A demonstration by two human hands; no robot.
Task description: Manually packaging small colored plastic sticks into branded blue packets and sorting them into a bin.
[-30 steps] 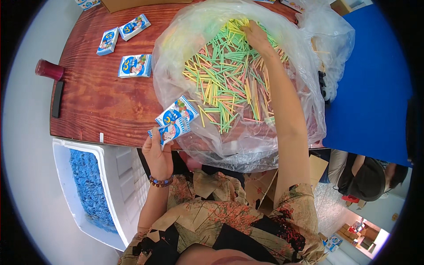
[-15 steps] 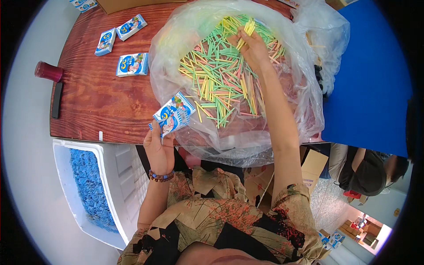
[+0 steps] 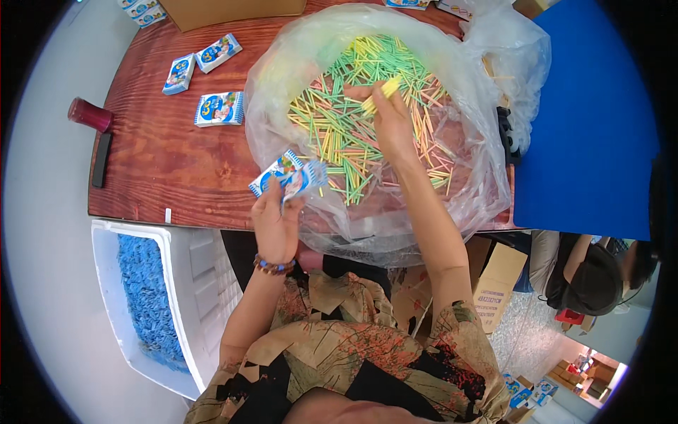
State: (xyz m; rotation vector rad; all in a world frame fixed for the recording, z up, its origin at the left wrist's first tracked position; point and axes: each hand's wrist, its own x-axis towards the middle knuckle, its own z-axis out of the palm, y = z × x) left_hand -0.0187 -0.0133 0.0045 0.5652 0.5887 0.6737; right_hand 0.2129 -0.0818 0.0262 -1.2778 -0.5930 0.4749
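Note:
My left hand (image 3: 277, 222) is closed on a blue-and-white packet (image 3: 280, 173) at the near left edge of a big clear plastic bag (image 3: 272, 106). One end of the packet is blurred, and I cannot tell whether a second one lies under it. My right hand (image 3: 395, 134) pinches a small bundle of yellow sticks (image 3: 381, 97) above the heap. Beneath it, inside the opened bag, lie many thin green, yellow and pink sticks (image 3: 339, 138).
Three filled blue-and-white packs (image 3: 219, 109) lie on the wooden table (image 3: 162, 162). Left of them are a dark red cup (image 3: 90, 114) and a black bar (image 3: 101, 161). A white foam box (image 3: 166, 283) of blue packets stands below. A cardboard box (image 3: 233, 13) is at the back.
My right hand has come nearer and to the left with the yellow sticks. My left hand has moved slightly up and right, tilting the packet. The view has shifted a little.

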